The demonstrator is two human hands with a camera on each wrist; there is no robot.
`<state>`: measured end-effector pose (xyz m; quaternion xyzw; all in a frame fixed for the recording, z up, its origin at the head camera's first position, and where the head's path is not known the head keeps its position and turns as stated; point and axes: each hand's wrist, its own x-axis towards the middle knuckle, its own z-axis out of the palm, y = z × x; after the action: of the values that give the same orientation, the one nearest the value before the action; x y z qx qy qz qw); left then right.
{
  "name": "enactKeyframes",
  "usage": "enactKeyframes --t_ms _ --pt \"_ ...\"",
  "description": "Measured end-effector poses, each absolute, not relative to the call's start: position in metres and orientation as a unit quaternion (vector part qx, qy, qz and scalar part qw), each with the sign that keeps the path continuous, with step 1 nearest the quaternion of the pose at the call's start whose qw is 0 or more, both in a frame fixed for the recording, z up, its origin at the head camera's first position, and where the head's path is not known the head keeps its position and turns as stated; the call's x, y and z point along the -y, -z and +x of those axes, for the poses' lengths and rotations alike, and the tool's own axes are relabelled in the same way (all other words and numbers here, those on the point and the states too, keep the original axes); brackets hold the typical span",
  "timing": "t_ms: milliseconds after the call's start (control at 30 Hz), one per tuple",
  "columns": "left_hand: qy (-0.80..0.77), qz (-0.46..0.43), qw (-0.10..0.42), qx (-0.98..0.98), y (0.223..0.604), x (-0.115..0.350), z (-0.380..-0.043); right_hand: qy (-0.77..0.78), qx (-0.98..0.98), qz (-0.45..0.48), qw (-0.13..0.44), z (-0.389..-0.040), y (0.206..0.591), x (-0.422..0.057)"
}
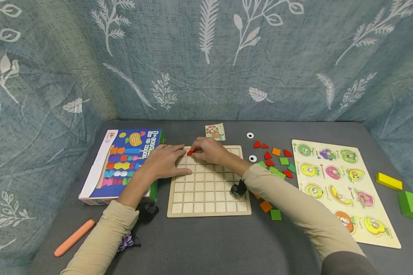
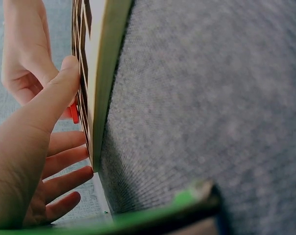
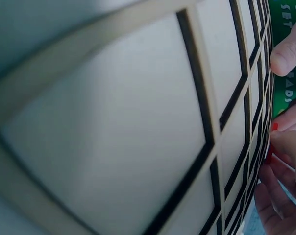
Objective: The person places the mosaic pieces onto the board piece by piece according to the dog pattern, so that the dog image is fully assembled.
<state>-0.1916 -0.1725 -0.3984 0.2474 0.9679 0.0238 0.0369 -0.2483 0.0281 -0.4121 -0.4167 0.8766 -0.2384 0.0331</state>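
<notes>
Head view: showed gridded board (image 1: 209, 196) on grey surface.
Right hand (image 1: 209, 149): pinched red piece (image 1: 190, 152) between thumb and fingers.
Piece position: was at far edge of gridded board, toward left corner; could not tell whether seated in a cell.
Left hand (image 1: 163, 162): was released, fingers extended, touching gridded board's left side.
Bead box (image 1: 118, 168): lay left of gridded board.
Loose pieces (image 1: 276, 152): lay scattered between gridded board and fruit puzzle (image 1: 324, 182).
Card (image 1: 215, 131): lay just beyond far edge.
</notes>
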Motion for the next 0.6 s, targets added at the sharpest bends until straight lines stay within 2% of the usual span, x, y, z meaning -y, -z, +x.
enactKeyframes --t_ms 600 --pt "-0.021 0.244 0.037 -0.969 0.3995 0.1719 -0.1916 0.230 -0.884 -0.405 0.027 -0.2470 0.4129 -0.0255"
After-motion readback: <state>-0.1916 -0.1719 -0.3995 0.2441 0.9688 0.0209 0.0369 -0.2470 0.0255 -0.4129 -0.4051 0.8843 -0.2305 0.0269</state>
